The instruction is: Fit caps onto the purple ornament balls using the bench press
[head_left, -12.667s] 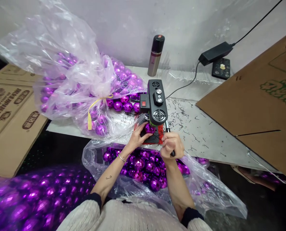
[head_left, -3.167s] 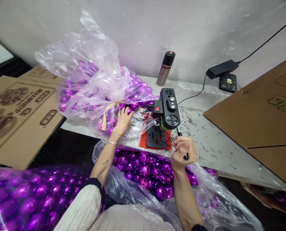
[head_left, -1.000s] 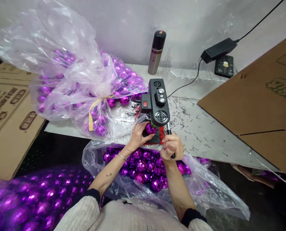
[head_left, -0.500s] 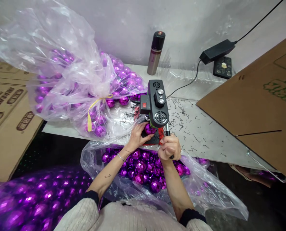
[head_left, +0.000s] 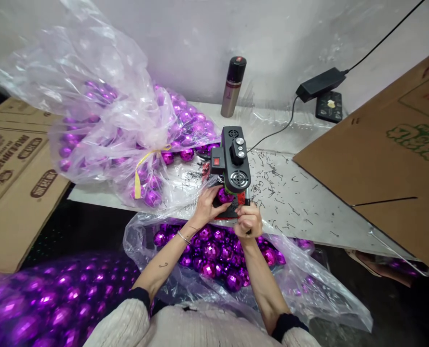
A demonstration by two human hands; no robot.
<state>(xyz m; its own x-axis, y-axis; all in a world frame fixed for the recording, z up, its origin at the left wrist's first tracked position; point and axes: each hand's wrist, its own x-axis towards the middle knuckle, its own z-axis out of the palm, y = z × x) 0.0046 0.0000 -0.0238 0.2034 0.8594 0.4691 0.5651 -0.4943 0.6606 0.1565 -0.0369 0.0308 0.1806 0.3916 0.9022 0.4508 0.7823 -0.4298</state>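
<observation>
My left hand has its thumb and fingers closed around a shiny purple ball ornament. The ball sits under the front end of a small black machine, which has a red switch and round vents on top. My right hand is wrapped in a fist around the machine's lever handle, at the right of the ball. Most of the handle is hidden by the fingers. Below my hands, an open plastic bag holds many purple faceted balls.
A tied clear bag of purple balls lies at left. Small black bits litter the white table. A spray can and a power adapter stand behind; cardboard boxes flank the right and left.
My right hand has swung the lever handle a little to the left, closer to the ball. My left hand keeps its hold on the ball. The view has shifted slightly.
</observation>
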